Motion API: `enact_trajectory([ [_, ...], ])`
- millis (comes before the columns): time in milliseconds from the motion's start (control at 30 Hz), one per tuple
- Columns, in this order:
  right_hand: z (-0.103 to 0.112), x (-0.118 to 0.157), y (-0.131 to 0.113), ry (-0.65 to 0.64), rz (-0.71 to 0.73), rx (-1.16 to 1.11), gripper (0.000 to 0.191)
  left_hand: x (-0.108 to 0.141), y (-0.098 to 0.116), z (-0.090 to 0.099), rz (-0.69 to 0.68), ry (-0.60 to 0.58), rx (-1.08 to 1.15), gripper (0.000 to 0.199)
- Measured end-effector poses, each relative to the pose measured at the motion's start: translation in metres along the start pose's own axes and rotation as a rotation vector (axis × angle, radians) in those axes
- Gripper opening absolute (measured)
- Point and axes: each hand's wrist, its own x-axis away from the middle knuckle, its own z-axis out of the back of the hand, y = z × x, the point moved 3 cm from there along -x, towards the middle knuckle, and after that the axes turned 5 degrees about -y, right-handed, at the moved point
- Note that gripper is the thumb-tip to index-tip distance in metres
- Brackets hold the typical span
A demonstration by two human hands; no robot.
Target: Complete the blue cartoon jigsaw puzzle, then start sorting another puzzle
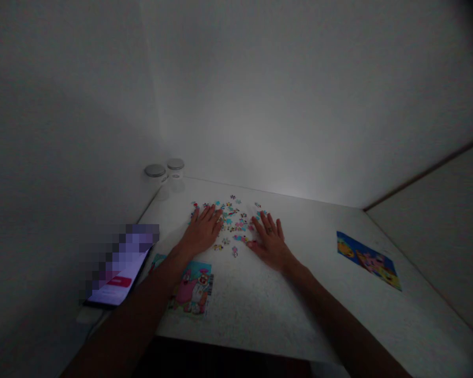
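Note:
Several small colourful puzzle pieces (235, 229) lie scattered on the white table (252, 304). My left hand (203, 230) rests palm down over the left edge of the scatter, fingers stretched out, covering some pieces. Over the right edge of the pieces, my right hand (271, 242) lies palm down with its fingers spread and a ring on one finger. Partly under my left forearm is a cartoon picture sheet (191, 289). Neither hand grips anything visible.
Two clear jars with silver lids (155, 170) (175, 164) stand at the back left corner. A lit phone or tablet (122, 273) leans at the left edge. At the right lies a blue cartoon picture (368, 260). Walls border the table's back and left.

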Motion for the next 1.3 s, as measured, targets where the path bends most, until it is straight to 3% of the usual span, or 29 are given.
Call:
enact_trajectory([
  [67, -0.003, 0.005, 0.016, 0.046, -0.153, 0.021, 0.075, 0.0, -0.005, 0.001, 0.034, 0.016, 0.001, 0.054],
  [167, -0.009, 0.011, 0.036, -0.023, -0.255, 0.056, 0.08, 0.001, -0.013, -0.001, 0.099, 0.039, 0.002, 0.059],
  [367, -0.006, 0.004, 0.034, -0.113, -0.114, 0.032, 0.081, 0.002, -0.015, -0.01, 0.094, 0.097, 0.013, 0.066],
  [500, 0.001, -0.001, 0.029, -0.112, -0.107, -0.041, 0.084, 0.0, -0.011, -0.012, -0.01, 0.112, -0.005, 0.065],
  [633, 0.002, 0.005, 0.018, -0.206, -0.048, -0.008, 0.091, 0.003, -0.004, -0.014, -0.075, 0.066, -0.04, 0.066],
  [767, 0.004, 0.009, 0.005, -0.184, 0.035, -0.007, 0.089, 0.004, 0.003, -0.015, -0.183, 0.007, -0.076, 0.057],
  [967, 0.003, 0.007, -0.004, -0.154, 0.162, -0.063, 0.082, 0.0, -0.012, -0.014, -0.03, 0.053, -0.114, 0.058],
  [1133, 0.0, 0.007, 0.0, -0.063, 0.107, -0.063, 0.074, 0.002, -0.018, -0.014, -0.005, 0.012, -0.083, 0.058],
  [1300, -0.005, 0.005, 0.013, -0.023, -0.099, -0.013, 0.077, 0.003, -0.019, -0.012, 0.053, 0.008, -0.058, 0.06],
])
